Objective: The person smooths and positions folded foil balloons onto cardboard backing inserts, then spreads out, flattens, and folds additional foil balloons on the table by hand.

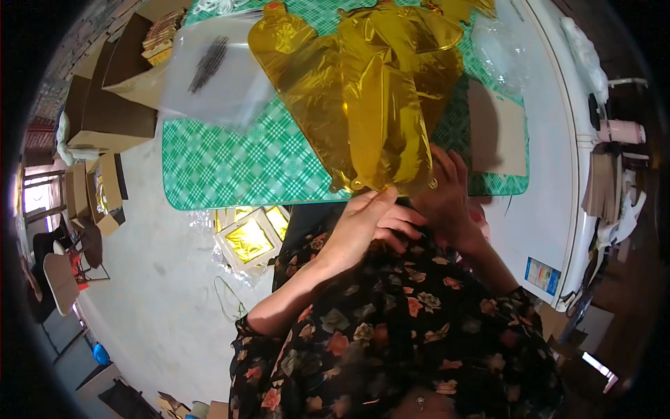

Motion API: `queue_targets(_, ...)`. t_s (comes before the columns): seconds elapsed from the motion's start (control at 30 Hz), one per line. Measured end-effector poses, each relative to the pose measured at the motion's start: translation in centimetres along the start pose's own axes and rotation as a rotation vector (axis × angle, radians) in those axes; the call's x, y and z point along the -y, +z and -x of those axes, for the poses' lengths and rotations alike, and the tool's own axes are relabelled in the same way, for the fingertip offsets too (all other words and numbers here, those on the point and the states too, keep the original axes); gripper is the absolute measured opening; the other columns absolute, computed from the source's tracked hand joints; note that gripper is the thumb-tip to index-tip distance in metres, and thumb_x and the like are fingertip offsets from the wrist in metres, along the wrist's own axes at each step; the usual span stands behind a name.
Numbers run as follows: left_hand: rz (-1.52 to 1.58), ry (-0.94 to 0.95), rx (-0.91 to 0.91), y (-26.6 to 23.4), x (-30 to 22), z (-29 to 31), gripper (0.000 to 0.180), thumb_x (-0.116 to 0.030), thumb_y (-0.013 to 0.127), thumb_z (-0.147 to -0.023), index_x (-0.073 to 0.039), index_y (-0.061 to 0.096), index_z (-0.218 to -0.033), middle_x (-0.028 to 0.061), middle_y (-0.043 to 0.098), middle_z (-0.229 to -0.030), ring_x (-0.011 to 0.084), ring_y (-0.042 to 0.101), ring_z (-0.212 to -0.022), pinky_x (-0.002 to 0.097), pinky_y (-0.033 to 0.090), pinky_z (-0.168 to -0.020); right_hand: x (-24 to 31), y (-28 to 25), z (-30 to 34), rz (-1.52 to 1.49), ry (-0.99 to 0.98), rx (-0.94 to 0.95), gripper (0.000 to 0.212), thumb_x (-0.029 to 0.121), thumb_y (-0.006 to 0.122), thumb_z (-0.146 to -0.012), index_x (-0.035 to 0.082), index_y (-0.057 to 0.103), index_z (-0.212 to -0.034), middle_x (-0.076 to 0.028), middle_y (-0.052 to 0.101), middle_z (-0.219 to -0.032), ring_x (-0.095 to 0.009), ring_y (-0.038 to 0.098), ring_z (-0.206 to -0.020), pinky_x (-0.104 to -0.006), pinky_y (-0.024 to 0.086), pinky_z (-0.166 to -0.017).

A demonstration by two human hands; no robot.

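Note:
Flat gold foil balloons (384, 105) lie layered across the far and middle part of the table, their narrow tabbed ends reaching its near edge. My left hand (370, 222) pinches the near end of the front balloon, thumb on top and the other fingers curled below. At the right side of that same end, my right hand (448, 199) has its fingers bent against the foil edge. Part of its grip is hidden by the foil and shadow.
A green checked cloth (230, 167) covers the table. Clear plastic sheets (209, 77) lie at the left, a cardboard piece (497, 129) at the right. Open cardboard boxes (108, 119) stand left of the table. Packs with gold foil (249, 241) sit on the floor; a white appliance (551, 105) borders the right.

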State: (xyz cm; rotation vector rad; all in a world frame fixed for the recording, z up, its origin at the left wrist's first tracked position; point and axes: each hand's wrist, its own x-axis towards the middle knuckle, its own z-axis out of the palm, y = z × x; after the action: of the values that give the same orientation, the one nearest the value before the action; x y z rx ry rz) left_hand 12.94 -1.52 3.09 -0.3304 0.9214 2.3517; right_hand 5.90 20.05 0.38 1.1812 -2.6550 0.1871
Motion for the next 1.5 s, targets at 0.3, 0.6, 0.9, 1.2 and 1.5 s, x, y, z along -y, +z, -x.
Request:
queue_targets(0.3,-0.091,0.079,-0.153,-2.8,1.8,1.5,0.047,-0.035,0.039,-0.112,0.007,0.059,-0.111,0.0206,0.074,-0.105,0.0249,0.073,-0.086,0.0343,0.061,-0.066,1.9,-1.0,-0.6,-0.019,0.056,0.007,0.044,0.016,0.071,-0.08,0.005,0.066,-0.121,-0.013,0.058,-0.134,-0.034,0.049,-0.131,-0.0537,0.037,-0.11)
queue_targets(0.6,-0.192,0.01,-0.221,-3.2,1.7,1.3,0.047,-0.033,0.039,-0.112,0.009,0.059,-0.109,0.0223,0.075,-0.1,0.0261,0.074,-0.079,0.0341,0.059,-0.059,1.8,-0.7,-0.2,-0.186,0.056,-0.039,0.057,0.011,0.071,-0.081,0.0,0.053,-0.134,-0.017,0.057,-0.135,-0.036,0.05,-0.13,-0.0517,0.038,-0.11)
queue_targets(0.9,-0.161,0.025,-0.23,-3.9,2.6,1.4,0.049,-0.034,0.038,-0.111,0.01,0.059,-0.112,0.0232,0.075,-0.1,0.0283,0.074,-0.079,0.0344,0.058,-0.058,2.2,-0.8,0.0,-0.243,0.088,-0.083,0.065,0.011,0.071,-0.082,-0.001,0.047,-0.142,-0.018,0.055,-0.137,-0.036,0.049,-0.13,-0.0512,0.036,-0.112)
queue_targets(1.2,-0.08,-0.041,-0.244,-3.6,2.2,1.6,0.048,-0.035,0.039,-0.111,0.009,0.059,-0.117,0.0228,0.075,-0.098,0.0282,0.074,-0.079,0.0336,0.057,-0.058,2.4,-1.0,-0.2,-0.118,0.056,0.007,0.051,0.006,0.065,-0.082,0.006,0.061,-0.133,-0.013,0.055,-0.136,-0.033,0.05,-0.13,-0.0496,0.038,-0.11)
queue_targets(1.5,-0.07,-0.055,-0.244,-4.5,2.9,1.6,0.055,-0.04,0.041,-0.11,0.009,0.059,-0.127,0.0222,0.075,-0.098,0.0272,0.074,-0.077,0.0328,0.057,-0.057,2.5,-1.1,-0.2,-0.118,0.056,0.029,0.048,0.008,0.064,-0.084,0.004,0.061,-0.132,-0.015,0.055,-0.136,-0.034,0.049,-0.13,-0.0504,0.038,-0.111)
